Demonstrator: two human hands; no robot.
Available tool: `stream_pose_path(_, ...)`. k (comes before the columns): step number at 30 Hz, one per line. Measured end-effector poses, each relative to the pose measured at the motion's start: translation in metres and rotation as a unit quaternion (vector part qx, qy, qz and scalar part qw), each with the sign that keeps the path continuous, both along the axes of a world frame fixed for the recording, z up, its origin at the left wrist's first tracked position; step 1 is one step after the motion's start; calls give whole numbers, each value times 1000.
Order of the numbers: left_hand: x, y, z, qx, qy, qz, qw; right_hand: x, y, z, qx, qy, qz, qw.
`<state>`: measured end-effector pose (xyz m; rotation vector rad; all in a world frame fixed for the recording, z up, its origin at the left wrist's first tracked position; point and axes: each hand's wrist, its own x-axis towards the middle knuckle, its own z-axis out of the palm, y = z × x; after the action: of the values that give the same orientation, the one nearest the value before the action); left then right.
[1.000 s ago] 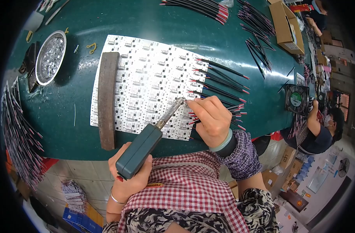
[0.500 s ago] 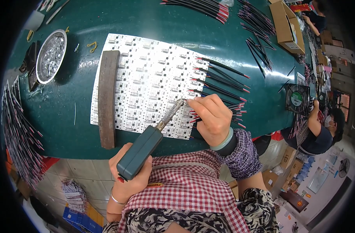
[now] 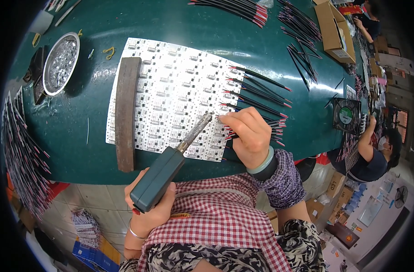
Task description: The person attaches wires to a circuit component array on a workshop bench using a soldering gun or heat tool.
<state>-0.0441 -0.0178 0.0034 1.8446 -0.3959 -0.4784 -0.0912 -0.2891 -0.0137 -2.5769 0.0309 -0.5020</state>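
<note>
My left hand [image 3: 164, 206] is wrapped round the dark green handle of a soldering iron [image 3: 158, 179]. The iron's worn metal tip points up and right, over the white sheet of circuit boards [image 3: 170, 97], a little left of my right fingertips. At the sheet's right edge, my right hand [image 3: 250, 138] is closed in a pinch. Its fingers seem to hold a thin wire end against the board, though they mostly hide it. Several black wires with red ends [image 3: 266, 107] stick out rightward from that edge, some partly behind the hand. A brown flat bar [image 3: 126, 113] lies across the sheet's left side.
A metal bowl of silvery scraps [image 3: 61, 63] stands at the left. Wire bundles lie at the left edge [image 3: 23, 154] and far side [image 3: 300, 22]. A cardboard box [image 3: 336, 34] and a small black fan [image 3: 346, 115] are at the right, where co-workers sit.
The soldering iron has drawn back slightly down and left, so its tip is farther from my right fingers. The right hand stays pinched in nearly the same place.
</note>
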Motion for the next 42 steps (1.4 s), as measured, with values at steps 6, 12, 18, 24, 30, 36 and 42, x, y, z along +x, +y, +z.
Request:
stream_pose_path(6,2,-5,6,14,14,-20,1000,0,-1,-1,7,0,6,1000)
stream_pose_path(12,5,-3,12,38,12,-49,998,0,0,0,-6,-7,12,1000)
stream_pose_path(18,-3,3,1,18,17,-7,1000,1,-2,-1,-8,-12,18,1000)
stream_pose_path(24,-8,12,12,-88,172,74,978,2,-3,1,-28,-28,5,999)
stream_pose_path(30,-9,17,12,-111,229,92,963,-22,8,19,-3,-27,-36,999)
stream_pose_path(36,-12,15,5,-102,184,89,974,-16,25,11,29,91,-57,994)
stream_pose_path(42,-15,21,-2,-65,131,58,988,-17,22,1,16,-3,-42,999)
